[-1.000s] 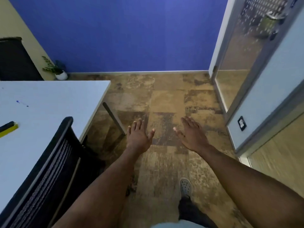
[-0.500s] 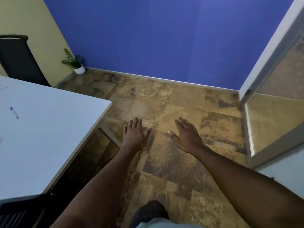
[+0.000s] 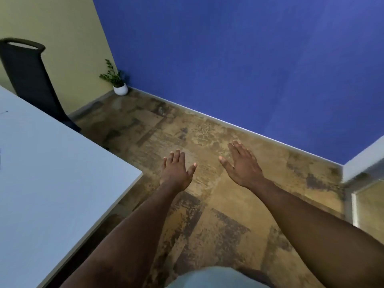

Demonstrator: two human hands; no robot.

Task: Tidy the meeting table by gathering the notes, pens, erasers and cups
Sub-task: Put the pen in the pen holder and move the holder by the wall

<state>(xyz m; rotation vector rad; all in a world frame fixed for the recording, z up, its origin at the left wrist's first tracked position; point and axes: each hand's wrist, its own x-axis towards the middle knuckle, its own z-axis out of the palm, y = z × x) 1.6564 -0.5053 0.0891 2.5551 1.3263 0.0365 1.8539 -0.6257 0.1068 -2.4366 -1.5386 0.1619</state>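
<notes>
Head view, white table point(image 3: 52, 183) left, both hands' fingers spread, black chair point(image 3: 29, 80), potted plant point(image 3: 119, 85)

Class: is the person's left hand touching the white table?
Apart. The head view shows the left hand open over the floor, with a strip of floor visible between it and the white table corner.

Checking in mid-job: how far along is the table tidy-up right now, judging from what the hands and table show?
Done: nothing shows as gathered; no pile of notes, pens, erasers or cups is in view. In hand: nothing. The left hand and right hand are both open and empty, held out over the floor beside the table corner. Left: seemingly all the gathering. Only a bare stretch of table shows, with a tiny dark mark near its far left edge, too small to identify.
</notes>
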